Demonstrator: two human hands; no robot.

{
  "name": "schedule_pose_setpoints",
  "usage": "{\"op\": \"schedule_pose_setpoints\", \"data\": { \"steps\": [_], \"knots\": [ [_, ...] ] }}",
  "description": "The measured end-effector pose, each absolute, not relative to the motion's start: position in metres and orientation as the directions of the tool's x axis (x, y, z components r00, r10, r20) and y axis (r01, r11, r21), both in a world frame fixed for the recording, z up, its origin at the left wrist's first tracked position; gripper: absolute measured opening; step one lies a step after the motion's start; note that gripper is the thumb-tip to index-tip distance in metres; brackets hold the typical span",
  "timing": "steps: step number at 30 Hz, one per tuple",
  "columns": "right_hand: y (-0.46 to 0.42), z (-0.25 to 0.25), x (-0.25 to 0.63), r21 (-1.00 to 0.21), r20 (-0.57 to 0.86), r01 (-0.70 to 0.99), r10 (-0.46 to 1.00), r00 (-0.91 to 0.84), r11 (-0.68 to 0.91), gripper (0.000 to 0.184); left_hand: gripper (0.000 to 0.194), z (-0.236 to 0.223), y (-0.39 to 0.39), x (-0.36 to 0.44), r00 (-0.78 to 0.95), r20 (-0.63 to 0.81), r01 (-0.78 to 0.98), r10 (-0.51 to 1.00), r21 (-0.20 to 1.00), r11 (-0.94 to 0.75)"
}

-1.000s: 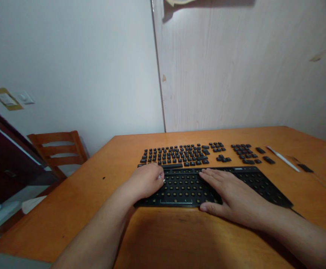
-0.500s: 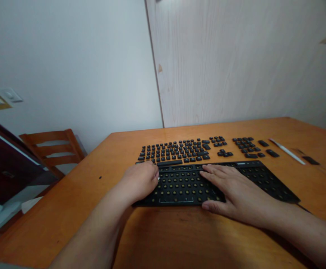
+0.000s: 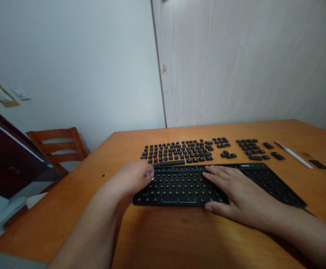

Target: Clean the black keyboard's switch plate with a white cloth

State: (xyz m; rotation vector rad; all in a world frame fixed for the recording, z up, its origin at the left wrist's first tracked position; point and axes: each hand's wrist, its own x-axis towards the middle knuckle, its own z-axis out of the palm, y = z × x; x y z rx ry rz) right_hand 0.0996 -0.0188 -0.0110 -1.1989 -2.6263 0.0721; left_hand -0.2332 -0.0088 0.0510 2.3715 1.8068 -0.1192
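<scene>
A black keyboard base [image 3: 177, 185] with its keycaps off lies on the wooden table, rows of bare key posts showing. My left hand [image 3: 132, 178] is closed over the base's left end, and a small white tip [image 3: 152, 179] pokes out from its fingers; what it belongs to is mostly hidden. Flat across the right-middle of the base rests my right hand [image 3: 233, 186], fingers stretched out and thumb at the front edge. Behind the base, loose black keycaps [image 3: 177, 151] are laid out in rows, with the long spacebar [image 3: 172, 163] nearest to it.
More keycaps [image 3: 248, 146] lie in groups to the right. Beyond them are a white pen-like stick [image 3: 294, 155] and a small black piece [image 3: 318, 164]. A tiny dark piece [image 3: 103, 175] sits on the left of the table [image 3: 163, 231]. A wooden chair [image 3: 58, 147] stands past the left edge.
My left hand has slid left along the keyboard base, baring more posts at that end. My right hand stays flat on the base. The whole view has shifted slightly.
</scene>
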Motion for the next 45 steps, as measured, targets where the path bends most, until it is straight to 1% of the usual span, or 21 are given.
{"op": "schedule_pose_setpoints", "data": {
  "steps": [6,12,14,18,20,22,25,27,29,33,36,41,43,45],
  "knots": [
    [-0.018,-0.012,0.100,-0.159,0.213,0.738,0.753,-0.623,0.656,0.081,0.017,0.055,-0.009,-0.237,0.190,-0.210,0.981,0.959,0.063,-0.181],
    [-0.017,-0.014,0.100,-0.149,0.223,0.736,0.748,-0.626,0.660,0.080,0.017,0.054,-0.010,-0.240,0.182,-0.209,0.983,0.961,0.059,-0.174],
    [-0.016,-0.015,0.101,-0.143,0.231,0.732,0.742,-0.629,0.666,0.080,0.017,0.051,-0.009,-0.242,0.201,-0.201,0.979,0.959,0.073,-0.190],
    [-0.016,-0.017,0.102,-0.134,0.237,0.726,0.734,-0.637,0.674,0.079,0.018,0.045,-0.005,-0.241,0.305,-0.153,0.947,0.940,0.152,-0.283],
    [-0.015,-0.018,0.102,-0.126,0.237,0.727,0.732,-0.639,0.676,0.079,0.019,0.044,-0.005,-0.238,0.337,-0.135,0.934,0.932,0.170,-0.314],
    [-0.015,-0.018,0.102,-0.116,0.236,0.729,0.731,-0.640,0.675,0.080,0.018,0.045,-0.005,-0.237,0.317,-0.144,0.944,0.938,0.148,-0.296],
    [-0.016,-0.018,0.102,-0.103,0.240,0.729,0.728,-0.642,0.677,0.079,0.017,0.048,-0.006,-0.242,0.227,-0.189,0.972,0.955,0.103,-0.210],
    [-0.016,-0.018,0.102,-0.095,0.244,0.727,0.724,-0.645,0.680,0.079,0.017,0.049,-0.006,-0.248,0.178,-0.214,0.982,0.961,0.097,-0.160],
    [-0.016,-0.017,0.102,-0.089,0.244,0.730,0.726,-0.643,0.677,0.079,0.018,0.049,-0.005,-0.254,0.174,-0.223,0.981,0.959,0.127,-0.148],
    [-0.015,-0.017,0.102,-0.085,0.241,0.732,0.727,-0.643,0.676,0.079,0.018,0.046,-0.003,-0.254,0.251,-0.221,0.957,0.943,0.202,-0.207],
    [-0.015,-0.016,0.102,-0.079,0.242,0.734,0.727,-0.642,0.675,0.079,0.017,0.046,-0.004,-0.249,0.242,-0.226,0.962,0.943,0.181,-0.204],
    [-0.016,-0.016,0.102,-0.082,0.238,0.731,0.725,-0.646,0.678,0.079,0.016,0.050,-0.007,-0.251,0.144,-0.251,0.985,0.957,0.132,-0.113],
    [-0.016,-0.016,0.102,-0.096,0.241,0.727,0.724,-0.646,0.680,0.078,0.016,0.050,-0.007,-0.253,0.117,-0.256,0.989,0.960,0.118,-0.089],
    [-0.016,-0.017,0.103,-0.121,0.249,0.723,0.726,-0.642,0.680,0.077,0.016,0.049,-0.006,-0.253,0.127,-0.254,0.988,0.959,0.123,-0.099]
  ]
}}
